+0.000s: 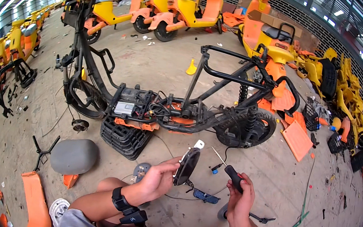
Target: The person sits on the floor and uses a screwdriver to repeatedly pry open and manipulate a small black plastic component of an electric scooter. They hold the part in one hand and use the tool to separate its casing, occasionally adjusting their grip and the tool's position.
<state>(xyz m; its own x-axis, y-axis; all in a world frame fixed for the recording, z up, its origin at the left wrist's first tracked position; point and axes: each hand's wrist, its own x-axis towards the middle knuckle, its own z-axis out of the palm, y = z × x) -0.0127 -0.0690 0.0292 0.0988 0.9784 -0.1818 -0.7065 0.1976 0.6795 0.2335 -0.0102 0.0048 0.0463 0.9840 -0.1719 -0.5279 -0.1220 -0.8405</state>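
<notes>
My left hand [158, 182] is closed on a flat, dark oval part [187, 165] with a pale rim and a white tab at its top end. What the part belongs to, I cannot tell. In my right hand [242, 198] is a screwdriver [233, 177], gripped by its black handle. Its thin shaft points up and left toward the oval part, and the tip looks apart from it. Just beyond both hands stands a stripped scooter frame [235, 79] with bare black tubes, exposed wiring and a silver box [125, 108] low in its middle.
The frame's floor section rests over a black ribbed plastic piece [124, 139]. At my left lie a grey seat [74, 156] and an orange panel [35, 199]. Yellow-orange scooters [188, 12] stand behind. Loose body panels [297, 141] and a yellow parts heap [348, 97] lie right.
</notes>
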